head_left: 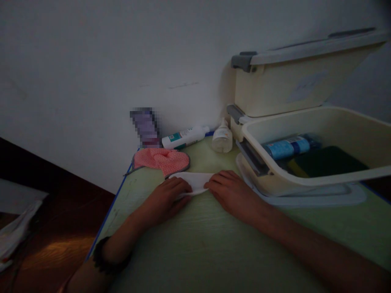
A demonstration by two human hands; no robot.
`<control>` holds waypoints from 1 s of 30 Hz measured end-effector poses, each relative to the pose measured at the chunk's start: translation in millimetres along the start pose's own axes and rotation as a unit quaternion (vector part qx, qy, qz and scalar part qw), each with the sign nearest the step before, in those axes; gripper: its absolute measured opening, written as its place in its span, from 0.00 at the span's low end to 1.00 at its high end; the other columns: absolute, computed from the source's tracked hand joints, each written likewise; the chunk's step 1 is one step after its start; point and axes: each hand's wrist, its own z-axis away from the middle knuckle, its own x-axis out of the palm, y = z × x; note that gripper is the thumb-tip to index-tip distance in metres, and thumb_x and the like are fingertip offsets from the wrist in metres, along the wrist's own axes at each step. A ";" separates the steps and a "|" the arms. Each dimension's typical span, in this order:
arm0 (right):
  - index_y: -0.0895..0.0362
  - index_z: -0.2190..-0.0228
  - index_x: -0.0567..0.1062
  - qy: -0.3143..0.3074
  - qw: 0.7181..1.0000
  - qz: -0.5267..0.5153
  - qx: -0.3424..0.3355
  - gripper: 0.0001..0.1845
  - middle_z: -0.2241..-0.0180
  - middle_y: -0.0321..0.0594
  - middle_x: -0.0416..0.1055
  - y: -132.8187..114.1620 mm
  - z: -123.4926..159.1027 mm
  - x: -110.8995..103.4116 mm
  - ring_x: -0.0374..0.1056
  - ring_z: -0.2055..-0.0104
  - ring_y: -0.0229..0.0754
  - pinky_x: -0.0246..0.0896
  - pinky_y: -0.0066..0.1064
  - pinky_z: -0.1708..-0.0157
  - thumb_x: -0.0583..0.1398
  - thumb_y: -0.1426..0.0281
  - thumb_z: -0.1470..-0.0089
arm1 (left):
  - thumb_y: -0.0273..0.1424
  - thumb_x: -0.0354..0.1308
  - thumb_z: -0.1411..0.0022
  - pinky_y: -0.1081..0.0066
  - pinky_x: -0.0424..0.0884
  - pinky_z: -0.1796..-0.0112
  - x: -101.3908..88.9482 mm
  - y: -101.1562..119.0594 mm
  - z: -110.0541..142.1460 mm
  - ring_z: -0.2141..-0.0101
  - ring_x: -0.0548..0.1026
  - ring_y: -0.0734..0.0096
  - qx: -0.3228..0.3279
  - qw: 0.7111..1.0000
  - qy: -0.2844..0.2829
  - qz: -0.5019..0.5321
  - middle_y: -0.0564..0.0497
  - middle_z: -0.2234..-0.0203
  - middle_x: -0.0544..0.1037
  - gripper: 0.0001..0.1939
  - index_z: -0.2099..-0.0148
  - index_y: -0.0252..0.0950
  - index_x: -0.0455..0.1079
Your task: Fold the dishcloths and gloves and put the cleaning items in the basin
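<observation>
A flat white cloth (199, 182), apparently folded, lies on the green tabletop between my hands. My left hand (172, 193) is closed on its left end, with the fingers curled over the edge. At the opposite end my right hand (227, 188) grips it, fingertips pressed on top. Parts of the cloth are hidden under both hands. Just behind it rests a pink cloth (161, 159) with a dark border, crumpled and close to my left hand.
A white bottle (185, 137) lies on its side near the wall, beside a clear bottle (222, 138). At right, an open cream bin (305, 181) holds a blue packet (288, 147) and a green scouring pad (331, 162). Another bin (275, 87) stands behind.
</observation>
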 end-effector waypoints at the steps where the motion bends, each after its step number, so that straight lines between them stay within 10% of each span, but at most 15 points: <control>1: 0.57 0.62 0.74 0.002 1.000 0.008 -0.002 0.09 0.65 0.38 0.72 0.3 -0.1 2.1 0.64 0.61 0.41 0.56 0.34 0.59 0.57 0.76 0.45 | 0.31 0.49 0.37 0.65 0.66 0.58 1.9 -0.2 -0.3 0.60 0.69 0.65 0.001 1.000 0.003 -0.005 0.48 0.62 0.72 0.06 0.59 0.37 0.64; 16: 0.64 0.65 0.73 0.051 0.989 0.119 0.075 0.11 0.67 0.49 0.72 -6.7 -16.1 14.4 0.67 0.65 0.50 0.63 0.43 0.62 0.55 0.83 0.50 | 0.25 0.51 0.47 0.63 0.65 0.61 16.3 1.1 -46.1 0.65 0.68 0.62 0.001 0.992 0.066 -0.112 0.47 0.69 0.73 0.07 0.64 0.34 0.67; 30: 0.58 0.56 0.71 0.101 0.985 -0.109 0.084 0.18 0.58 0.44 0.72 3.0 5.0 25.2 0.66 0.54 0.44 0.68 0.37 0.57 0.50 0.79 0.46 | 0.25 0.50 0.36 0.66 0.65 0.58 9.1 -8.6 -27.8 0.62 0.69 0.68 0.080 0.988 0.133 0.008 0.51 0.65 0.76 0.07 0.58 0.36 0.69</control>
